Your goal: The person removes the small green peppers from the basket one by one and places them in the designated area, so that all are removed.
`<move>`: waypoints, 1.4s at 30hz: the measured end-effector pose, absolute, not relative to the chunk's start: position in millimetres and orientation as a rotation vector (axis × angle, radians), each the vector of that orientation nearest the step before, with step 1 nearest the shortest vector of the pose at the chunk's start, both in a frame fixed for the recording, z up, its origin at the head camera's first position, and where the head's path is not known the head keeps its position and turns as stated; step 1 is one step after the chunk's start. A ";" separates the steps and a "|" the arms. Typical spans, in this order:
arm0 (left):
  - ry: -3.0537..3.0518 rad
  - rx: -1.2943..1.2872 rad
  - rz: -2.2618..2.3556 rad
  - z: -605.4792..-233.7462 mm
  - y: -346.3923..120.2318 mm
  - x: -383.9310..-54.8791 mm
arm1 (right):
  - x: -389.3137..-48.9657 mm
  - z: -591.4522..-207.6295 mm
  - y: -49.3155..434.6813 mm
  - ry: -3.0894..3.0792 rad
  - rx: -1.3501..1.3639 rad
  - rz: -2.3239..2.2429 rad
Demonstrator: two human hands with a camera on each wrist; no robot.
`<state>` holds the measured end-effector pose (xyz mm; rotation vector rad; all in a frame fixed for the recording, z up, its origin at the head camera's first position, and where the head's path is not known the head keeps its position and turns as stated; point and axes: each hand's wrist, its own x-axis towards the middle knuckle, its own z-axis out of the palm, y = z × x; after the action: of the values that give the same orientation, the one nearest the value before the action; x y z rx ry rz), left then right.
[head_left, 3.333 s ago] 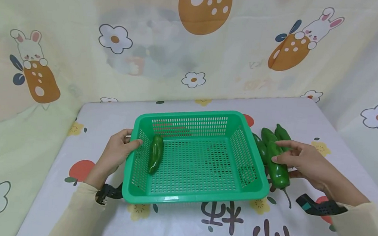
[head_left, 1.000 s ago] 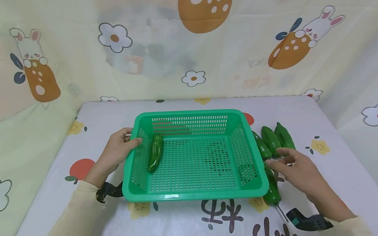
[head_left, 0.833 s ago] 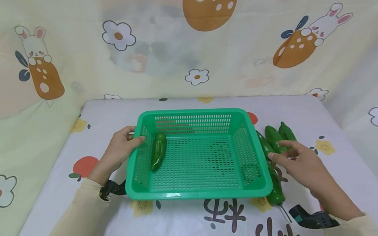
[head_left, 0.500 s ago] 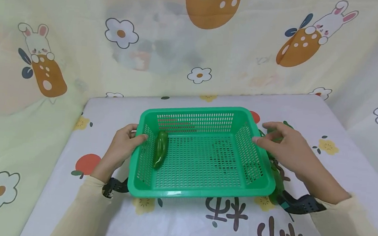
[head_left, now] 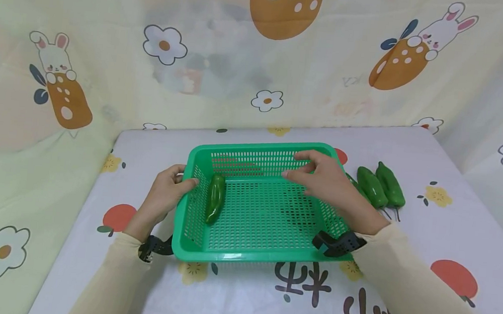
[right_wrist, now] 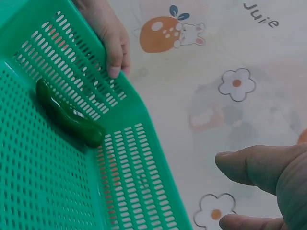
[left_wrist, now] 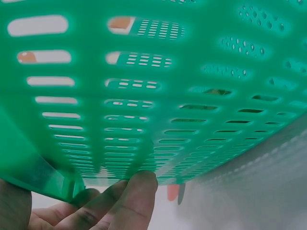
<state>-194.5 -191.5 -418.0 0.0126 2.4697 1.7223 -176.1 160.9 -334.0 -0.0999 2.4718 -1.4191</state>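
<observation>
My left hand (head_left: 163,189) grips the left rim of a green plastic basket (head_left: 251,259), thumb over the edge. In the left wrist view its fingers (left_wrist: 136,203) lie against the outside of the slotted wall. One glossy green pepper (head_left: 215,199) lies inside, along the basket's left wall; the right wrist view shows this pepper (right_wrist: 69,117) as well. Above the basket's right half hovers my right hand (head_left: 321,180), thumb and fingers apart, with nothing between them. Right of the basket lie two more green peppers (head_left: 372,187), and a third (head_left: 352,180) is mostly hidden.
A white patterned cloth (head_left: 239,300) covers the table. Behind it hangs a printed curtain (head_left: 223,74) with rabbits and flowers, closing off the back and sides. My right forearm (head_left: 415,281) crosses the basket's right rim and hides part of the table there.
Earlier my right hand held a green pepper beside the basket, then let go of it on the table. Since then the hand has moved left, over the basket. My left hand keeps its grip.
</observation>
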 end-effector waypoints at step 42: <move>2.449 0.040 1.760 -421.1 -193.5 -193.3 | -229.2 -393.3 31.4 2.051 -0.054 -1.535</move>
<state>-193.3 -193.5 -421.1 0.0398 2.4495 1.7604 -229.2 31.4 -393.3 -0.0539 2.0515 -1.5353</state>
